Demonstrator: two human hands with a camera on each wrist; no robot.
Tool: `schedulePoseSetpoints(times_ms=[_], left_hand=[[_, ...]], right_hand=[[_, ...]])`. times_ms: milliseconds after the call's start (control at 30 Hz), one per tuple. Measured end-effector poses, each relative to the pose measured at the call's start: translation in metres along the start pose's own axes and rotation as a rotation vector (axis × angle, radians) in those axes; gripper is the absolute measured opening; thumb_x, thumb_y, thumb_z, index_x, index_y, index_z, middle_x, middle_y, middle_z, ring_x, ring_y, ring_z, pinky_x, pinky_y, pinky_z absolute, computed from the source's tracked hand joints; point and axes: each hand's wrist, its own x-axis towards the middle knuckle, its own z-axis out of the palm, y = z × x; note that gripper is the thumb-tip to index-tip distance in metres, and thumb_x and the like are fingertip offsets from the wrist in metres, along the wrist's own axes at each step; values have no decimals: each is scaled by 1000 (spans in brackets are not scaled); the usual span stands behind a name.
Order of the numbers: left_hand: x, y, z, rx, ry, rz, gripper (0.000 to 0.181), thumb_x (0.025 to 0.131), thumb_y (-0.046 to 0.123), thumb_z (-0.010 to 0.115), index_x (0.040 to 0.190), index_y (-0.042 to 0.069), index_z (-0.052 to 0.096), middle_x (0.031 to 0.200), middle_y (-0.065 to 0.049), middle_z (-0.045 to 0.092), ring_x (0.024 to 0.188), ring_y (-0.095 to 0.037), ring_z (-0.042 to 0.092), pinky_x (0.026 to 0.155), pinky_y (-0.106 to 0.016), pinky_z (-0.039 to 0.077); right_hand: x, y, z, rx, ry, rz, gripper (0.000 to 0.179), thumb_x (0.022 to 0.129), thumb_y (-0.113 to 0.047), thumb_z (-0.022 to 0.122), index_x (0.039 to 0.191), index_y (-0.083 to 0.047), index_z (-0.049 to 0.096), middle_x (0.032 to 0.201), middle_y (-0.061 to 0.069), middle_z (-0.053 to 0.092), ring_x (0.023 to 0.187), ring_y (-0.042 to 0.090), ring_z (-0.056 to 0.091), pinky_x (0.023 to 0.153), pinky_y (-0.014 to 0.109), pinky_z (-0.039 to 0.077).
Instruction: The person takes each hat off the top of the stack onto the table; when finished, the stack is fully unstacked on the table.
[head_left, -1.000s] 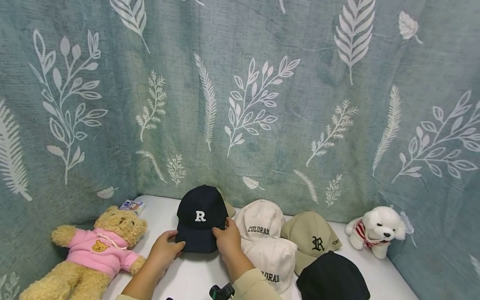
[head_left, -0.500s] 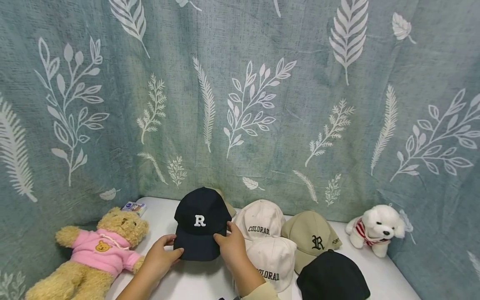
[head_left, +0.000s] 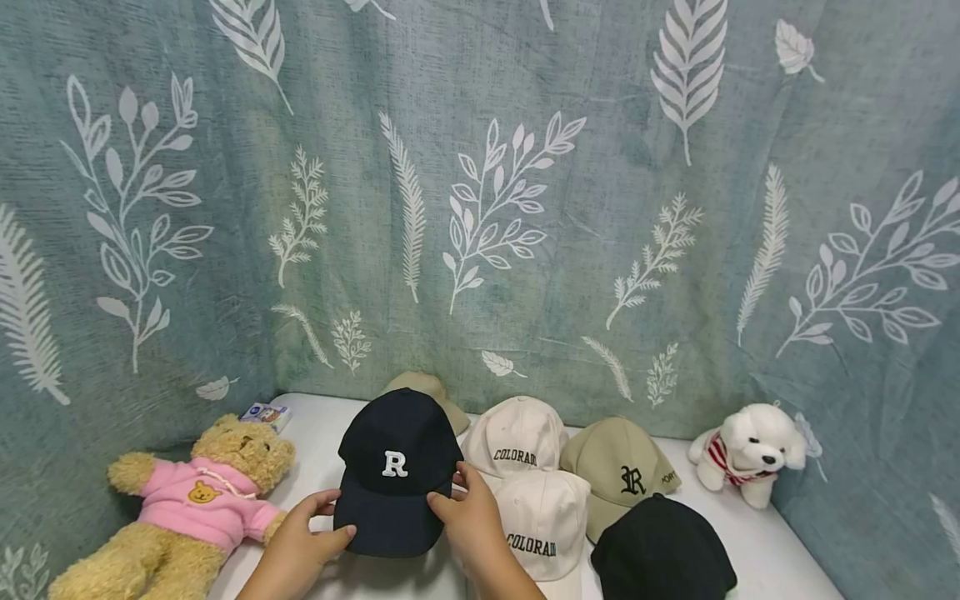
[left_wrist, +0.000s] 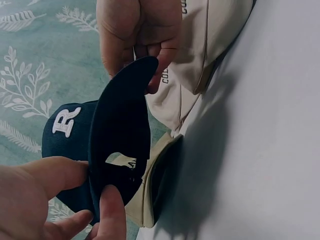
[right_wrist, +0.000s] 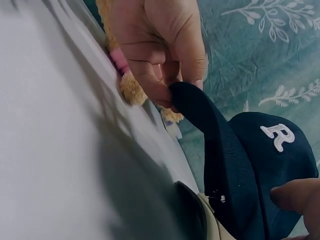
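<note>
A dark navy baseball cap (head_left: 397,429) with a white letter R faces me at the front of a khaki cap (head_left: 427,392), which it partly covers. My left hand (head_left: 303,540) pinches one edge of its brim between thumb and fingers. On the opposite side my right hand (head_left: 482,523) grips it near where brim meets crown. Both wrist views show the navy cap (left_wrist: 120,105) raised off the white table, its shadow falling below. The underside and the opening at the back show in the left wrist view.
Right of my hands sit two cream COLORADO caps (head_left: 517,433), a khaki cap (head_left: 618,467) with a black emblem and a black cap (head_left: 663,550). A teddy bear (head_left: 202,500) in pink lies left, near a small packet (head_left: 266,415). A white toy dog (head_left: 750,450) sits far right.
Both hands have brought the navy cap nearer to me, down in the head view and slightly left. More of the khaki cap behind it now shows.
</note>
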Motion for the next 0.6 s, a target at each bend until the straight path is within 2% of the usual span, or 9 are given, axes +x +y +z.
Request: schedulePoseSetpoints(times_ms=[67,200,300,467,600], left_hand=[[-5,-1,-1,-8,-14,-6,67,87,19,83,144,-2,55,129,-22,61,91,-23,68,74,-35,58],[-13,-4,-3,36,-28,-5,70,85,20,85,144,-3,54,125,-21,63,94,-28,71,76,-41,60],[-19,-8,-4,64,-27,-12,73,83,20,87,144,-3,54,122,-20,65,92,-28,72,77,-44,61],[-26,-17,-5,5,-55,-36,74,82,14,86,144,-7,51,119,-20,60,87,-24,69,77,-41,60],[-28,-28,-5,-35,-104,-21,74,83,8,83,143,-14,46,115,-24,55,84,-24,70,76,-38,61]], right_hand=[[-6,0,-3,5,-14,2,74,87,-10,79,151,9,45,137,22,57,119,34,64,93,46,59],[-17,0,-8,26,-48,10,75,87,-9,80,151,8,44,136,21,56,115,30,65,89,42,60],[-23,1,-12,-3,-73,30,75,87,-12,81,150,7,45,135,18,58,114,28,65,88,42,60],[-30,4,-18,-60,-116,55,75,88,-17,81,150,6,46,133,14,60,118,31,63,89,45,60],[-34,8,-20,-71,-132,46,75,88,-16,80,149,7,46,131,14,61,116,32,64,91,46,59]])
